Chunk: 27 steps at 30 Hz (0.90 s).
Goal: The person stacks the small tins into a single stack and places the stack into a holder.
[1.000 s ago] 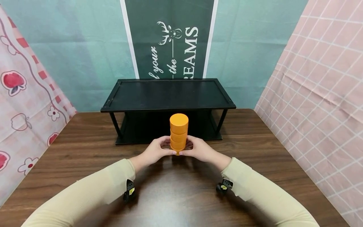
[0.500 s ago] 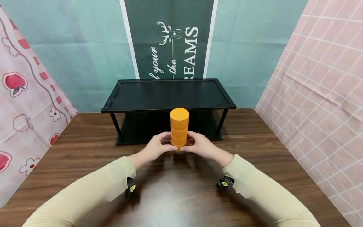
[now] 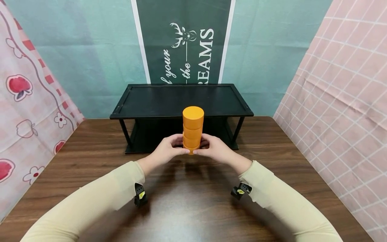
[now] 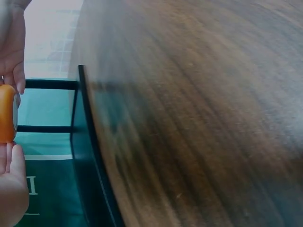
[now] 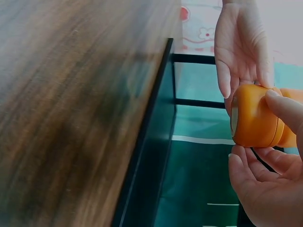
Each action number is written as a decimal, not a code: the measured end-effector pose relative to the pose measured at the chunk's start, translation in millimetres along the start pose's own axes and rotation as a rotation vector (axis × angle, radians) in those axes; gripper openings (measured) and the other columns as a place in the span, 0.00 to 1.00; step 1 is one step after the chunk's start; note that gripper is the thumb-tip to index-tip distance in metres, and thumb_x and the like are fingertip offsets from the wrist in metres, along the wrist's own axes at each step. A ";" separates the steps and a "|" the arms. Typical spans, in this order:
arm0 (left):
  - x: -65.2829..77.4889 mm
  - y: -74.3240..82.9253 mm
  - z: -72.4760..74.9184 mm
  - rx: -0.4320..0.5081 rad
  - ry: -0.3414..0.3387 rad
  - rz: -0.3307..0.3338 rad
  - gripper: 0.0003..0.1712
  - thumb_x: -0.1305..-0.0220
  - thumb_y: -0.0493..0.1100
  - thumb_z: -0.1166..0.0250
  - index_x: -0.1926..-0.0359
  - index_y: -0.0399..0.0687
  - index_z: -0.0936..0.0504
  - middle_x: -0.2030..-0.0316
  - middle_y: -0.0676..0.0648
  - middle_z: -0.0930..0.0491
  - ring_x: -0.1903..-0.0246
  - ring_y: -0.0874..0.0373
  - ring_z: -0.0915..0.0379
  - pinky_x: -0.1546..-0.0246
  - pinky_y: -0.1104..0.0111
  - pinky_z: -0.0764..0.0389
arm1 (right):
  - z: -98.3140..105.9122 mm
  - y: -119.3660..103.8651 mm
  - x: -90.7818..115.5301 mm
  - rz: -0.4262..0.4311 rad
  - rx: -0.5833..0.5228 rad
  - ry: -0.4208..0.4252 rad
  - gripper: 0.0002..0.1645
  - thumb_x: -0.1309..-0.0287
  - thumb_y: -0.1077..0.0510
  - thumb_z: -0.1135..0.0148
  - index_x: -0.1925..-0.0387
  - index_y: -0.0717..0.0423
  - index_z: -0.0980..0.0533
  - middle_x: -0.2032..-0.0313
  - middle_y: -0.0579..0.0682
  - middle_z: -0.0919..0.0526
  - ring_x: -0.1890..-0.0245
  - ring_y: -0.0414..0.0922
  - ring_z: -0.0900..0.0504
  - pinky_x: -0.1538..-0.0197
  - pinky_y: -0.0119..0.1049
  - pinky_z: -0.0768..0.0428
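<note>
Both hands hold an upright orange stack of round, cylinder-like containers [image 3: 192, 124] between them, raised above the table in the head view. My left hand [image 3: 166, 148] grips its lower left side, thumb at the front near the bottom. From the right, my right hand [image 3: 219, 149] grips the same low part, its thumb close to the other thumb. In the right wrist view the bottom orange container [image 5: 255, 116] shows a rounded lower edge and a pale underside. The fingers behind the stack are partly hidden.
A black two-tier shelf [image 3: 181, 101] stands at the back of the brown wooden table [image 3: 187, 208], just behind the stack. Its upper board and lower board are joined by thin posts. Cloth hangs behind and at both sides, including a pink checked cloth [image 3: 341, 101].
Both hands have raised the orange stack and moved it forward toward the shelf; its top now overlaps the upper board in the head view. The grip looks the same.
</note>
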<state>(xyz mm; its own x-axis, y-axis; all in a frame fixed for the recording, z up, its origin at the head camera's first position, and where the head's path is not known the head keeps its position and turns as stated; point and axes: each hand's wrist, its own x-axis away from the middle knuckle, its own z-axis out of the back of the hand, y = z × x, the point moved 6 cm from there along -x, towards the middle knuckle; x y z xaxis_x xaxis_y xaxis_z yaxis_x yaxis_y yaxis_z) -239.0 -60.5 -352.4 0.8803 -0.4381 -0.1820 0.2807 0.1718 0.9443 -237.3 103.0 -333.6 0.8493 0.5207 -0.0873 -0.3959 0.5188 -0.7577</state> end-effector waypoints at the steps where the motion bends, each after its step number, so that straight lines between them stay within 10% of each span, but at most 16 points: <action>1: -0.8 1.6 0.8 -0.002 0.001 0.000 0.27 0.45 0.38 0.31 0.44 0.41 0.27 0.48 0.44 0.24 0.50 0.53 0.28 0.48 0.59 0.27 | 1.6 -1.0 -0.8 -0.001 0.001 0.001 0.30 0.47 0.51 0.32 0.43 0.53 0.30 0.53 0.47 0.22 0.57 0.42 0.22 0.52 0.38 0.22; 27: -18.2 51.9 17.5 -0.013 -0.003 -0.021 0.29 0.46 0.40 0.30 0.42 0.42 0.28 0.48 0.45 0.24 0.51 0.53 0.27 0.49 0.60 0.25 | 38.7 -37.1 -10.5 0.052 0.001 0.047 0.29 0.47 0.51 0.32 0.44 0.54 0.30 0.54 0.47 0.22 0.57 0.42 0.22 0.51 0.39 0.23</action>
<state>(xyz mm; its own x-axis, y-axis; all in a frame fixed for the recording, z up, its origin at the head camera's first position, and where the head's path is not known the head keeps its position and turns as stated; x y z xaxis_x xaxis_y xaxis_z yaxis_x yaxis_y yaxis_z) -247.1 -59.0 -295.3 0.8730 -0.4445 -0.2006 0.3037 0.1738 0.9368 -245.0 104.5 -279.6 0.8432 0.5143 -0.1566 -0.4401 0.4931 -0.7505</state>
